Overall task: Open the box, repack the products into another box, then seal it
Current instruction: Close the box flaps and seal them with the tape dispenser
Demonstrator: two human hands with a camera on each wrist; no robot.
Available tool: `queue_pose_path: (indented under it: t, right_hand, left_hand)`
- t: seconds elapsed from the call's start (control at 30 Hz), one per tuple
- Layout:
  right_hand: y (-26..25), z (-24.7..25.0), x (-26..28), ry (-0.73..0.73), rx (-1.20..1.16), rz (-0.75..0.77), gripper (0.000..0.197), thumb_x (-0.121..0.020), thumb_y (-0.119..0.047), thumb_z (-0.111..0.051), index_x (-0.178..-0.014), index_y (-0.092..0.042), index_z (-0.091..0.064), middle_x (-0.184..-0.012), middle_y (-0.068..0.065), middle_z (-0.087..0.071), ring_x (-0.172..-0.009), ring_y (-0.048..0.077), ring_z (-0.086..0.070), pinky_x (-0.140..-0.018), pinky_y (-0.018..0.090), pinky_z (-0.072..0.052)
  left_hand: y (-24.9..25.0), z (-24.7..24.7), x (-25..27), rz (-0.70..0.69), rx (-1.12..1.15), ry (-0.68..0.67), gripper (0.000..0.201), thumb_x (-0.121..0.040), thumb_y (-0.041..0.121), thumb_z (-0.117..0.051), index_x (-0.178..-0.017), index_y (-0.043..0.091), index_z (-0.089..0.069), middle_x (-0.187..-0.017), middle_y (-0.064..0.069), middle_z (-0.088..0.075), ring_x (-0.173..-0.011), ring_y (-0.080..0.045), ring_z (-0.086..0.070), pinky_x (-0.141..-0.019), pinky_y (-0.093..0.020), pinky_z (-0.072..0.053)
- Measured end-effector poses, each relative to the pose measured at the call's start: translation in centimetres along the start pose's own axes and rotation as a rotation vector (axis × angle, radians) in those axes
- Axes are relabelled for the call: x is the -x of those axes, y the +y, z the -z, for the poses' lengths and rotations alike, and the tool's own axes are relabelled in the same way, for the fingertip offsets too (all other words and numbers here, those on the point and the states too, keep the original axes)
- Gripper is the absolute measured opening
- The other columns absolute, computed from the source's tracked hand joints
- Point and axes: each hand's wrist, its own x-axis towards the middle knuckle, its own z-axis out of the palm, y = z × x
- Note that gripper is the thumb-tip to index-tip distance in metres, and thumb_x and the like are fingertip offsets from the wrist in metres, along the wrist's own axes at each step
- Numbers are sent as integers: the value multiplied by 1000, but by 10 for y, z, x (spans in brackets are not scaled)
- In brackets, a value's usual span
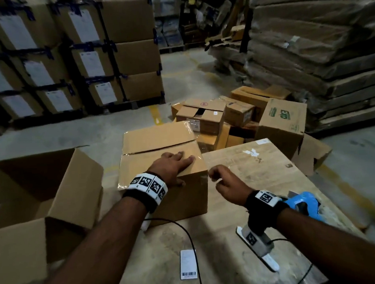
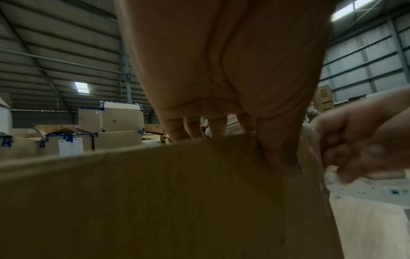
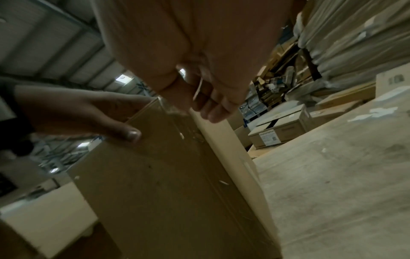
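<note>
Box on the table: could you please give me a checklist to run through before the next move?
1. Box stands flat on the table: ok.
2. Left hand lies flat on top and steadies it: ok.
3. Top flaps are closed: ok.
4. Seam is taped along its whole length: cannot tell; clear film shines only near the right edge.
5. Right hand is free: cannot tell; its fingers are curled beside the box's near corner.
6. Tape dispenser is within reach: ok, on the table by the right wrist.
</note>
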Motion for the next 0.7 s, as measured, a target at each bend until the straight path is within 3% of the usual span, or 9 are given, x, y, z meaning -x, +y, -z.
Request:
queue_pose_path:
  t: [0.07, 0.2, 0.27, 0.33, 0.37, 0.43, 0.57, 0.63, 0.7]
  right_hand:
    - [0, -4, -18, -89, -49, -125, 37, -83, 10, -43, -110, -15, -45, -117, 6, -50, -112, 20, -50, -95, 34, -45]
    - [16, -1, -37, -202, 57, -299, 40, -87, 11, -40, -124, -2, -44, -127, 16, -48, -117, 28, -49, -98, 37, -44]
    - [23, 6, -32, 19, 53, -209, 43, -83, 15, -40, -121, -4, -46, -122, 14, -46, -107, 24, -51, -88, 27, -46]
    - [20, 11, -25, 260, -52, 20, 45, -77, 20, -40, -110, -10, -47, -106, 10, -47, -90, 18, -51, -77, 20, -44]
    - [14, 12, -22, 270, -84, 118, 44, -76, 20, -41, -107, -11, -47, -102, 7, -47, -86, 17, -50, -75, 20, -44]
    - [9, 4, -23, 135, -79, 189, 44, -76, 20, -42, -108, -10, -48, -105, 3, -48, -92, 15, -51, -82, 20, -48]
    - [22, 0, -45, -161, 15, -95, 43, -86, 14, -40, -120, -11, -50, -122, 8, -53, -110, 23, -55, -96, 37, -49]
    - [21, 10, -54, -64, 15, -91, 46, -84, 18, -37, -122, -5, -50, -123, 11, -50, -107, 22, -56, -95, 33, -50]
    - [7, 21, -64, 122, -79, 81, 48, -79, 23, -36, -116, -4, -52, -115, 9, -48, -98, 20, -56, -89, 26, -51]
  left_hand:
    - [-1, 2, -4, 7, 12, -21, 87, -86, 49, -63, -151, 43, -5, -161, 0, -9, -141, -32, -19, -111, -51, -32]
    - [-2, 4, -6, 25, 41, -52, 87, -86, 48, -63, -151, 44, -6, -162, 1, -8, -141, -32, -18, -112, -52, -30]
    - [-2, 3, -6, 28, 42, -48, 87, -85, 48, -64, -151, 44, -6, -162, 2, -7, -141, -32, -18, -113, -51, -28]
    - [-4, 1, -8, 31, 51, -46, 88, -85, 49, -64, -150, 45, -6, -162, 1, -7, -142, -32, -18, -114, -50, -27]
    - [-4, 0, -8, 33, 56, -45, 89, -84, 49, -65, -150, 45, -6, -162, 1, -7, -142, -32, -18, -114, -50, -27]
    - [-4, -1, -9, 35, 50, -53, 89, -84, 49, -65, -150, 45, -5, -162, 0, -7, -142, -32, -18, -114, -50, -26]
    - [-4, 0, -9, 37, 45, -66, 91, -84, 49, -65, -151, 44, -4, -162, -1, -7, -142, -33, -18, -115, -50, -25]
    - [-4, 1, -9, 28, 45, -74, 91, -84, 49, -65, -151, 43, -4, -162, -2, -7, -143, -33, -18, -115, -49, -25]
    - [-5, 1, -9, 36, 50, -65, 91, -84, 48, -65, -151, 43, -5, -162, -2, -8, -142, -32, -19, -115, -48, -25]
